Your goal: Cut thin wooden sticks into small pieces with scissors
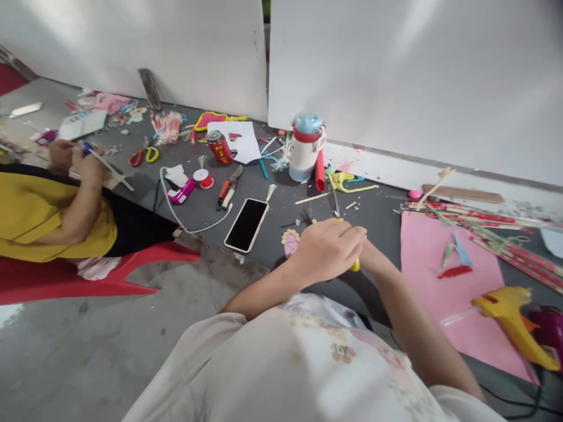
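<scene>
My left hand [328, 246] hovers over the dark table's near edge [264, 252], fingers curled closed. A small yellow piece [354, 265] pokes out under its knuckles; I cannot make out what it belongs to. My right forearm [409, 316] comes in from the lower right and meets the left hand. My right hand is almost wholly hidden behind the left, so its fingers do not show. A small pink scalloped cut-out [290, 240] lies just left of my left hand. A black phone [246, 224] rests face up further left.
A pink sheet [448, 275] and a yellow glue gun [510, 316] lie at right. A blue-and-white bottle [305, 146], red can [220, 146], pliers [229, 187], red-yellow scissors [143, 155] and scraps crowd the back. A co-worker in yellow [53, 217] sits left on a red chair [109, 275].
</scene>
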